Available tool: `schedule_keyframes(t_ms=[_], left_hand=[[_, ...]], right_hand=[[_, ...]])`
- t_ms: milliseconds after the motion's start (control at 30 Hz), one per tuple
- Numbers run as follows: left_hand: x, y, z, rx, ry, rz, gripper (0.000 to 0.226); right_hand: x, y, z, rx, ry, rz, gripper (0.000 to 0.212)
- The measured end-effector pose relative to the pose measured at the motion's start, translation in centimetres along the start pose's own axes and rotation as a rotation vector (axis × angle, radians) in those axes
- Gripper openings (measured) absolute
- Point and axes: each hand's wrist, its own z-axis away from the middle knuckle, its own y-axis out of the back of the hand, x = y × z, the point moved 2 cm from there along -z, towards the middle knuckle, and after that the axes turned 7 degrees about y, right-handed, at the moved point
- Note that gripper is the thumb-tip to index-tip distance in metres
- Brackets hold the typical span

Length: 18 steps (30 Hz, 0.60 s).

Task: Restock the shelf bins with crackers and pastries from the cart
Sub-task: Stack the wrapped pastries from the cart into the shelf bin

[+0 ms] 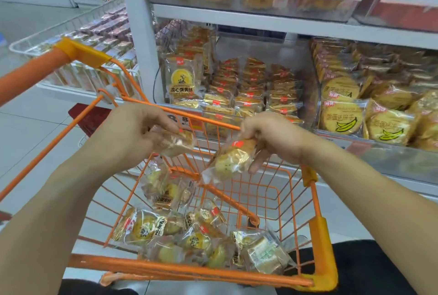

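- Task partway, by the look of it: a dozen or so wrapped pastries (189, 240) lie loose in the bottom of the orange cart (317, 235), so plenty is left to shelve.
- Middle shelf bin (267, 45), with neat rows of packets (248, 90), has open space at the back; likely the target.
- Left hand (139, 128) grips one wrapped pastry (175, 144) from above, fingers curled over its top, palm down.
- Right hand (272, 138) holds a second packet (231, 159), tilted, thumb and fingers clamped on its upper end.
- Both hands hover over the cart's far rim, just short of the bins.
- Banana cracker packs (343, 119) fill the bin to the right.
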Motion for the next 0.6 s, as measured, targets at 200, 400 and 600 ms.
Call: schedule_keyframes(t_ms=[200, 400, 600], left_hand=[[1.8, 0.5, 1.0, -0.073, -0.179, 0.237, 0.031], [3.0, -1.0, 1.4, -0.118, -0.225, 0.468, 0.034], [2.5, -2.9, 0.6, -0.142, -0.064, 0.651, 0.024]], right_hand=[[-1.1, 1.8, 1.0, 0.174, 0.153, -0.419, 0.009], [0.0, 2.2, 0.7, 0.202, 0.051, -0.678, 0.062], [0.2, 1.3, 0.4, 0.303, 0.086, -0.842, 0.04]])
